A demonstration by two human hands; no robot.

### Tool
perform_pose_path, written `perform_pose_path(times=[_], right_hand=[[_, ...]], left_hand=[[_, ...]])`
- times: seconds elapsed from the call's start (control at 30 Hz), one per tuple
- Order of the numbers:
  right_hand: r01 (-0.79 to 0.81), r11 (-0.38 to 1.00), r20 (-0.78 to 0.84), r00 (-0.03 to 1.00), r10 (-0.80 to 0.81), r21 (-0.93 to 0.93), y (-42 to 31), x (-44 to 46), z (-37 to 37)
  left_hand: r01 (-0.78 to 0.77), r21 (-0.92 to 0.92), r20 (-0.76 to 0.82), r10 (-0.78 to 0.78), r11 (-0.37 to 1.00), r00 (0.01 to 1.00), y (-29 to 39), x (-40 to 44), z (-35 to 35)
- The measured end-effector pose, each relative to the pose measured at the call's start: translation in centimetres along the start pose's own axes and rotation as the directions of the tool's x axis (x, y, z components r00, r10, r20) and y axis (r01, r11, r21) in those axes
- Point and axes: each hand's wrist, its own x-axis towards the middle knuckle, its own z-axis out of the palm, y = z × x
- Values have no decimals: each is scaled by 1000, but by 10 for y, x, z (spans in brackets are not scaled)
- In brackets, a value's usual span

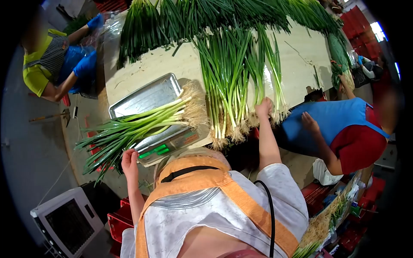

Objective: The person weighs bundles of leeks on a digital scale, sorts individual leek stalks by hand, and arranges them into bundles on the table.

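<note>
Green onions (163,114) lie across the metal tray of a weighing scale (146,94), white roots to the right and leaves hanging past its left side. My left hand (130,161) is by the scale's front left corner, next to the leaves, its fingers loosely bent and nothing visible in them. To the right, several green onions (226,81) lie in a row on the table, roots towards me. My right hand (263,107) is closed around a few green onion stalks (258,79) near the roots; the fingers partly hide the grip.
More green onions (206,17) are heaped along the far side of the wooden table (301,56). A co-worker in a blue apron (322,124) stands close on my right, another person with blue gloves (85,64) at the far left. A white-framed monitor (69,219) stands at lower left.
</note>
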Motion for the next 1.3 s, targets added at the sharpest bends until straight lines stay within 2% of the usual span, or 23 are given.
perform_pose_path(times=[0.03,0.17,0.27,0.37,0.47,0.5,0.53,0.6,0.7,0.8,0.9,1.0,1.03,1.13,1.17,1.27,1.3], right_hand=[[56,982,-54,997,-48,178,-4,-3,16],[303,943,40,950,-311,136,6,-15,22],[184,952,-71,983,-172,244,30,-13,-21],[65,978,-15,997,-70,-199,42,-20,-24],[213,974,-126,971,-203,74,36,3,-13],[238,901,-100,971,-217,362,7,-11,-44],[269,771,-114,961,-250,577,-23,-27,-73],[261,368,-151,941,-303,892,-79,-57,-117],[338,184,-237,875,-423,923,-149,-102,-158],[582,121,-387,668,-636,804,-202,-148,-166],[832,69,-499,394,-772,550,-241,-175,-159],[885,28,-427,251,-869,465,-275,-185,-136],[877,88,-323,265,-908,472,-280,-187,-124],[957,120,-215,179,-960,263,-280,-190,-85],[949,153,-192,211,-958,277,-278,-191,-78],[909,165,-232,268,-935,383,-276,-197,-91],[893,150,-230,267,-936,424,-273,-192,-89]], left_hand=[[5,8,-5,-5,1000,1000,2,-1,3],[5,32,-16,-4,999,1000,8,-3,14],[-3,44,2,2,999,1000,5,-3,15],[-12,60,20,11,998,1000,-1,-2,17],[-16,57,19,15,998,1000,4,-3,21],[-22,54,21,21,998,1000,5,-3,21],[-26,53,23,25,998,999,6,-3,20],[-32,86,25,30,996,999,4,-1,20],[-52,141,12,51,989,999,2,4,23],[-86,195,43,79,977,996,17,7,28],[-207,299,80,191,931,978,29,9,35],[-309,396,133,279,865,951,30,9,44],[-360,419,195,305,833,932,33,10,46],[-503,524,358,358,687,862,38,9,51],[-546,558,410,364,625,836,39,10,52],[-612,515,406,458,600,791,33,12,54],[-578,533,441,381,618,813,32,15,54]])
